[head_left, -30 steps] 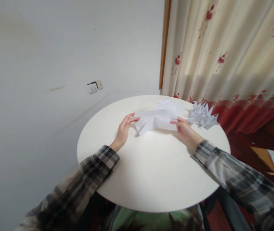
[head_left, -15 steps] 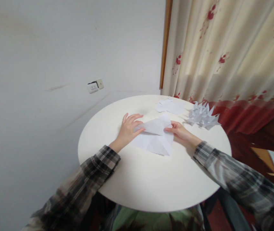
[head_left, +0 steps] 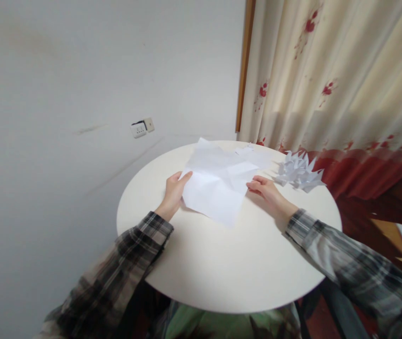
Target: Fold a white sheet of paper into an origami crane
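A creased white sheet of paper [head_left: 215, 188] is spread open above the middle of the round white table [head_left: 236, 273]. My left hand [head_left: 174, 193] grips its left edge, thumb on top and the other fingers underneath. At the sheet's right edge is my right hand [head_left: 266, 190], its fingers drawn together at the paper; the fingertips look pinched on that edge.
Pointed folded paper pieces [head_left: 300, 172] are clustered at the table's right rear. Behind the sheet lie more white papers [head_left: 262, 159]. A wall with a socket [head_left: 139, 130] stands left, a flowered curtain [head_left: 328, 108] right.
The paper has been unfolded from a folded-over shape into a wider sheet. My left hand has moved slightly left and closed on its edge; my right hand has shifted slightly right.
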Tool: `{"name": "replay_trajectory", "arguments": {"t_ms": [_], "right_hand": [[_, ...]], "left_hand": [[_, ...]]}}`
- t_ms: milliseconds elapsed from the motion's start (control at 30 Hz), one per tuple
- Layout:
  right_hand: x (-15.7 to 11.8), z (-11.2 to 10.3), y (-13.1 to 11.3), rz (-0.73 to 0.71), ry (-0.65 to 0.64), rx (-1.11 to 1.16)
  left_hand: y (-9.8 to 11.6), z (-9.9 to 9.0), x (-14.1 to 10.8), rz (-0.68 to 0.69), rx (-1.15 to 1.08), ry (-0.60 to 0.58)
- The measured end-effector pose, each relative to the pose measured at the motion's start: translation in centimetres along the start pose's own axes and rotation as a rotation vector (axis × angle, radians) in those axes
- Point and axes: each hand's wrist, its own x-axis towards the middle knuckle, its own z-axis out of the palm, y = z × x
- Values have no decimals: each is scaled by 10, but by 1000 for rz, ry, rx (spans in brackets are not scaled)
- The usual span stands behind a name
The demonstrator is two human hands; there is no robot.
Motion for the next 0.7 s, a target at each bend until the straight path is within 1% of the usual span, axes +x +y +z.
{"name": "replay_trajectory", "arguments": {"t_ms": [67,133,200,267,333,400,533,633,700], "right_hand": [[4,-3,0,-38,67,49],[6,-5,0,-49,159,72],[7,-5,1,-27,228,64],[5,-4,2,29,242,47],[2,-2,1,94,201,33],[-2,1,0,125,123,22],[-5,4,-2,92,-15,16],[-3,4,2,85,-102,-8],[-1,4,5,73,-119,8]], "left_hand": [[-5,0,0,-125,-61,-145],[-8,1,-1,-159,-68,-260],[-10,3,-2,-145,-54,-300],[-11,4,-3,-149,-42,-285],[-12,4,-2,-156,-36,-277],[-13,4,-1,-125,-21,-274],[-14,2,1,-3,52,-188],[-14,2,1,6,69,-164],[-15,1,1,-6,72,-170]]}}
